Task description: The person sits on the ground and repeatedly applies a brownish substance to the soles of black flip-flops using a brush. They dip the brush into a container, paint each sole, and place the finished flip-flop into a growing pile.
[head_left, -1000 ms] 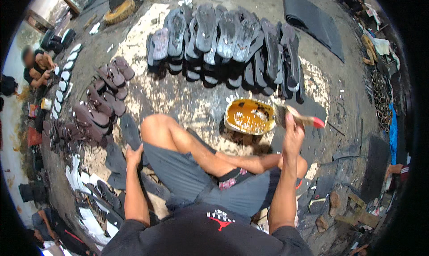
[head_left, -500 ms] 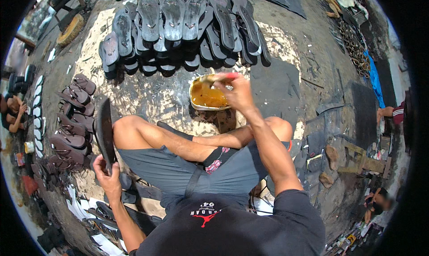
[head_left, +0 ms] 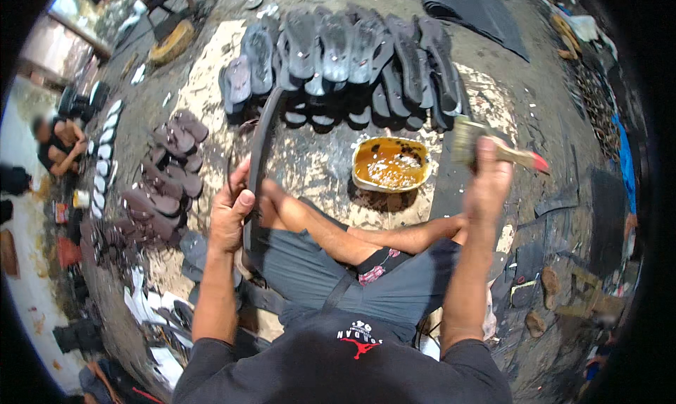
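Observation:
My left hand (head_left: 229, 217) is closed around a dark flip-flop (head_left: 262, 147), raised on edge above my left knee with its side toward me. Straps seem to stick out from its left side. In my right hand (head_left: 489, 185) is a flat paintbrush (head_left: 465, 140) with pale bristles and a red-tipped wooden handle. The brush is held in the air, right of a tub (head_left: 389, 187) of amber, glue-like liquid and apart from it. Beyond the tub stand stacked rows of dark flip-flops (head_left: 334, 52).
Brown strapped sandals (head_left: 158, 193) lie in rows at the left. Black sheets (head_left: 479, 13) are at the far right, with stones (head_left: 549, 286) and scraps nearer. A person (head_left: 62, 147) sits at the far left beside a row of white soles (head_left: 102, 168).
The brush has left the tub and moved right with my right hand. My left hand has lifted the flip-flop forward and inward. The view has shifted, too.

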Available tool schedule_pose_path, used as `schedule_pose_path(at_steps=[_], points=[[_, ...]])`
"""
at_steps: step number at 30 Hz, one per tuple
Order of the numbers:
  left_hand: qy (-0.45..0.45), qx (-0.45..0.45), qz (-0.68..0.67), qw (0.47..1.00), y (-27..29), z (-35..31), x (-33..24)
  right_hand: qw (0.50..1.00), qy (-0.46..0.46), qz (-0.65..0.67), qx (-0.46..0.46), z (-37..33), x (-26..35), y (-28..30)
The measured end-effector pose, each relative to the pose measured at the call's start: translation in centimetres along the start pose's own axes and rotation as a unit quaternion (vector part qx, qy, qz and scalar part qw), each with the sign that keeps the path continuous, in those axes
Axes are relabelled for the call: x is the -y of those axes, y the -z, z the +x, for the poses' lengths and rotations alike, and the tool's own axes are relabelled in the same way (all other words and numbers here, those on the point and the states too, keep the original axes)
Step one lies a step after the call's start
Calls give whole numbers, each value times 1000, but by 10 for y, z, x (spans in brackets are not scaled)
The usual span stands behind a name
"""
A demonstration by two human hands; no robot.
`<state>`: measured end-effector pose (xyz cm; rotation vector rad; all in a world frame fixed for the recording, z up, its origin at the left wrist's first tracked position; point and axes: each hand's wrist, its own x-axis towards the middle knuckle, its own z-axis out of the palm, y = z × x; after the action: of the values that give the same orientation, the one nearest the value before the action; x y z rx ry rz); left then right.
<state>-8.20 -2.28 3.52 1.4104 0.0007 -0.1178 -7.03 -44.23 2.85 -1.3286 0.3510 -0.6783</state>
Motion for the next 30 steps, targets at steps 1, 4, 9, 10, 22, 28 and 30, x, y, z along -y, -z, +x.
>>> schedule_pose_path(at_steps=[1, 4, 9, 10, 22, 28, 30], points=[[8, 20, -54, 998, -5, 2, 16, 997, -11, 8, 75, -13, 10, -31], [100, 104, -320, 936, -59, -10, 49, 974, 35, 113, 192, -48, 23, -122], [113, 41, -463, 878, -97, -9, 56, 933, 167, -4, 318, -113, 2, -106], [99, 40, -439, 892, -92, -9, 60, 921, 154, 5, 357, -125, 3, -96], [103, 64, -442, 889, -100, -33, 66, 964, 181, -13, 196, -69, -7, -100], [90, 157, -504, 844, -112, -33, 46, 933, 259, -60, 243, -13, 41, -109], [96, 173, -530, 824, -121, -16, 38, 895, 359, -109, 240, -17, 25, -112]])
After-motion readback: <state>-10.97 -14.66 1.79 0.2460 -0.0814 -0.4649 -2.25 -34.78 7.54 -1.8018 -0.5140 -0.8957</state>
